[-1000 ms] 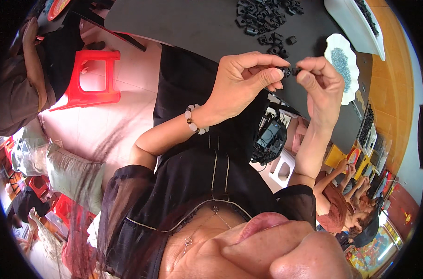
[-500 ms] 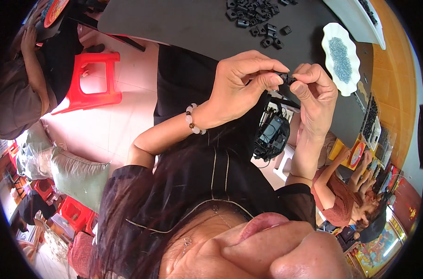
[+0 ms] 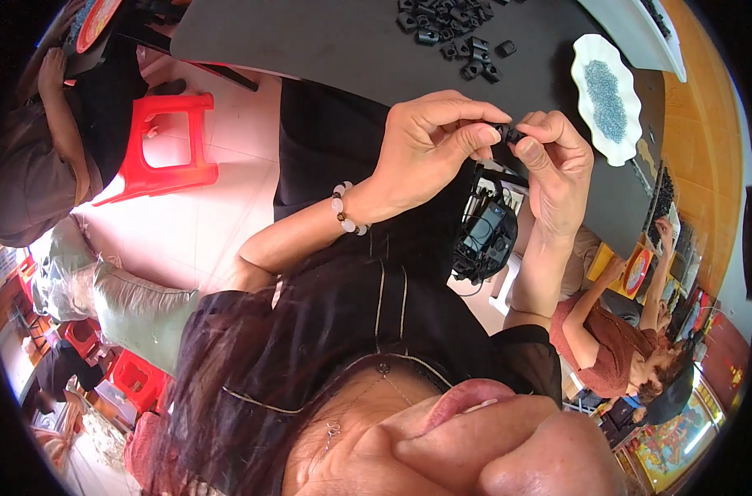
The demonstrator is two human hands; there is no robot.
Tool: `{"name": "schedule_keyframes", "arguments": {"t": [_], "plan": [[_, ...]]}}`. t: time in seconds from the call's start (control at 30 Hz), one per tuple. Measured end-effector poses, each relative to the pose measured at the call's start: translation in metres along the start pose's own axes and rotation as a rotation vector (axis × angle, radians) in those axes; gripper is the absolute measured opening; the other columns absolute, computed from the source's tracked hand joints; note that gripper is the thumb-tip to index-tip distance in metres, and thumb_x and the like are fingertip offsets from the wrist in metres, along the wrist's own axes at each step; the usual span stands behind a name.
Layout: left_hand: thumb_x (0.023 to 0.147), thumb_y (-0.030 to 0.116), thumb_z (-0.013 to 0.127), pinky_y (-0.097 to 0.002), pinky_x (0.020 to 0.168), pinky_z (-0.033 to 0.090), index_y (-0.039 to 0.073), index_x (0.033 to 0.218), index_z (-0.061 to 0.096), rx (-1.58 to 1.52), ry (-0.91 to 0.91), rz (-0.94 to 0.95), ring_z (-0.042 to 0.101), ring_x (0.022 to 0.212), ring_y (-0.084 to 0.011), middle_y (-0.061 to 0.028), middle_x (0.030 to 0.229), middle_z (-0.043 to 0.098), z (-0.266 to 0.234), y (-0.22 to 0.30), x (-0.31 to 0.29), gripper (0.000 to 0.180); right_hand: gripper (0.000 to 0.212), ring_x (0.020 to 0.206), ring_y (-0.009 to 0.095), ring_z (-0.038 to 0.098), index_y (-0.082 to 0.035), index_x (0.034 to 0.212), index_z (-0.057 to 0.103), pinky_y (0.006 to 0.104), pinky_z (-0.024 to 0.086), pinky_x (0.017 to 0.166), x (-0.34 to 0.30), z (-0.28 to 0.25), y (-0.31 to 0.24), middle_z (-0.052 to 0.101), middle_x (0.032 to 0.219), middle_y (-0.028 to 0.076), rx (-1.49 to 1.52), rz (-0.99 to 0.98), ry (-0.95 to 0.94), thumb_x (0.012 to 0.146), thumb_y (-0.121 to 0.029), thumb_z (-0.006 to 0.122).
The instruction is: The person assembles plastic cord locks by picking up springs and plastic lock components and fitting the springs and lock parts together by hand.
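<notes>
Raised in front of my body, at the near edge of the dark table (image 3: 326, 50), my hands meet fingertip to fingertip. My left hand (image 3: 438, 149), with a bead bracelet on its wrist, pinches a small black plastic piece (image 3: 508, 134) between thumb and forefinger. The right hand (image 3: 558, 157) grips the same piece from the other side. Fingertips cover most of it. Beyond the hands lies a pile of similar black plastic pieces (image 3: 450, 18), with several loose ones (image 3: 477, 59) nearer. On the right sits a white scalloped dish (image 3: 587, 124) of tiny blue-grey bits (image 3: 606, 99), too small to name.
A white tray (image 3: 640, 41) stands at the far right. Below my hands hangs a black device with cables (image 3: 483, 240). A red plastic stool (image 3: 202, 136) is on the left, near a seated person (image 3: 37, 165). Another person (image 3: 607, 347) works at the right.
My hands keep hold of the small black piece, and the right hand has shifted slightly left. The table contents sit slightly differently in view. A co-worker's arm at right has lifted.
</notes>
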State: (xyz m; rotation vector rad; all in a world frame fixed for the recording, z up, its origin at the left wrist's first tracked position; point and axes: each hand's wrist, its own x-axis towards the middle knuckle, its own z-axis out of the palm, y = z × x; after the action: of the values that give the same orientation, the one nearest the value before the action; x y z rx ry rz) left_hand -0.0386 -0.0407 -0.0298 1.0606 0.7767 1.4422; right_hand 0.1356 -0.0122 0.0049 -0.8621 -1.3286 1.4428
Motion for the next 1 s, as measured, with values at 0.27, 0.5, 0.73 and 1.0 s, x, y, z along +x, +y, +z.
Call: {"name": "schedule_keyframes", "arguments": {"t": [0.27, 0.5, 0.73, 1.0], "plan": [[0.085, -0.001, 0.066, -0.0205, 0.061, 0.053, 0.000, 0.099, 0.071, 0.221, 0.042, 0.174, 0.065, 0.070, -0.0107, -0.0082, 0.088, 0.066, 0.002, 0.003, 0.000, 0.015, 0.011, 0.071, 0.006, 0.052, 0.001, 0.081, 0.065, 0.0181, 0.042, 0.066, 0.000, 0.002, 0.000, 0.059, 0.077, 0.001, -0.012, 0.076, -0.011, 0.081, -0.002, 0.076], [0.079, -0.015, 0.064, -0.0227, 0.061, 0.054, 0.002, 0.099, 0.072, 0.433, 0.057, 0.367, 0.065, 0.071, -0.0136, -0.0103, 0.091, 0.066, 0.006, 0.005, -0.007, 0.027, 0.012, 0.069, 0.005, 0.049, 0.000, 0.080, 0.065, 0.0180, 0.040, 0.063, -0.009, 0.005, -0.002, 0.058, 0.074, 0.000, -0.083, 0.049, -0.009, 0.080, -0.001, 0.077], [0.073, -0.020, 0.064, -0.0245, 0.062, 0.056, 0.000, 0.099, 0.072, 0.595, 0.049, 0.583, 0.066, 0.072, -0.0166, -0.0113, 0.091, 0.066, 0.003, 0.004, -0.007, 0.033, 0.013, 0.066, 0.004, 0.051, 0.000, 0.077, 0.064, 0.0181, 0.041, 0.062, -0.012, 0.009, -0.007, 0.060, 0.073, 0.000, -0.131, 0.057, -0.008, 0.078, 0.000, 0.077], [0.076, -0.012, 0.070, -0.0265, 0.060, 0.054, 0.001, 0.105, 0.070, 0.518, 0.007, 0.535, 0.064, 0.072, -0.0163, -0.0083, 0.091, 0.063, 0.001, 0.015, 0.002, 0.032, 0.019, 0.071, 0.005, 0.056, -0.002, 0.085, 0.063, 0.0188, 0.045, 0.065, 0.002, 0.002, 0.000, 0.064, 0.082, 0.002, 0.165, 0.137, -0.097, 0.079, -0.010, 0.080]]}}
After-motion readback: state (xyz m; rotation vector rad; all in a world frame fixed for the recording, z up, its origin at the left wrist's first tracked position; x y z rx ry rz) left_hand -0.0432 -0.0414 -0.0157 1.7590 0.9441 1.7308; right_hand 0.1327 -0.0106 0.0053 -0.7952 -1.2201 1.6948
